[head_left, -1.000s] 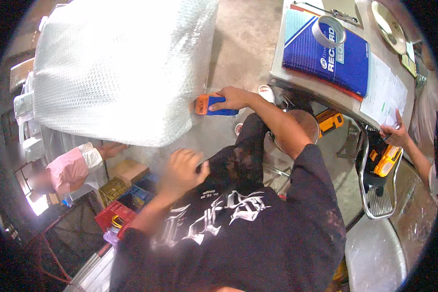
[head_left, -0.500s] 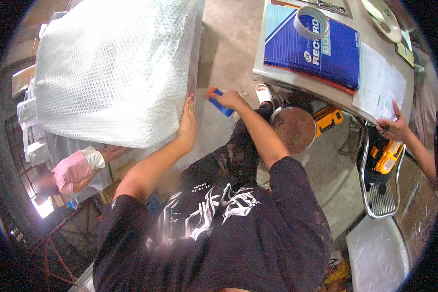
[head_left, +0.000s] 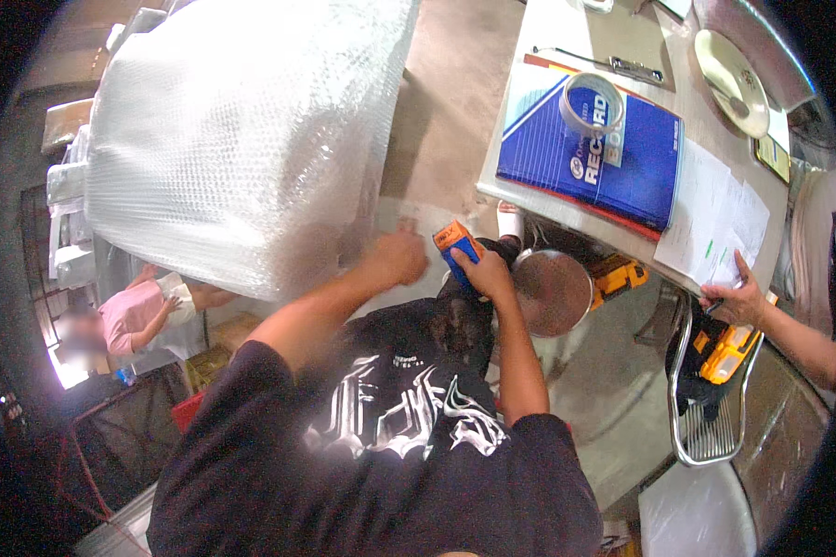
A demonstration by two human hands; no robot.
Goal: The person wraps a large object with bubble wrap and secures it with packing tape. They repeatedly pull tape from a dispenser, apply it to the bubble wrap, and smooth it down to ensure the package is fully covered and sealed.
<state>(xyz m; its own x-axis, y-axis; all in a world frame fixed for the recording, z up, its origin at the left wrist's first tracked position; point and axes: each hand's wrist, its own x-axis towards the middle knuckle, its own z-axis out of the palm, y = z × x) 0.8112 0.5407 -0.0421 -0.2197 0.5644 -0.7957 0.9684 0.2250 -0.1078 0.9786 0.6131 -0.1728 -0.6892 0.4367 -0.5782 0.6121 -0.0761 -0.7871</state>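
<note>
Our right hand (head_left: pixel 486 273) is pinching a small orange-and-blue block (head_left: pixel 453 239) between thumb and fingers in front of our body, and its orange end is carrying dark marks too small for us to read. Our left hand (head_left: pixel 401 258) is blurring, its fingers curling inward just beside the near corner of the bubble-wrapped bundle (head_left: pixel 232 139); whether it is gripping anything, we cannot tell. Below both hands, our black shirt (head_left: pixel 418 408) is showing bold white lettering. Ahead, a strip of concrete floor (head_left: pixel 446 102) is separating the bundle's long right edge from the table (head_left: pixel 692 116), whose near left corner is jutting toward us. On that table, a blue book (head_left: pixel 567 158) is bearing large white print and supporting a tape roll (head_left: pixel 568 110). A round stool (head_left: pixel 550 292) is standing near the table's front edge, narrowing the room at our right. Farther right, another person's hand (head_left: pixel 741 295) is resting at the papers (head_left: pixel 715 213), while someone in a pink top (head_left: pixel 137 316) is standing beyond the bundle.
</note>
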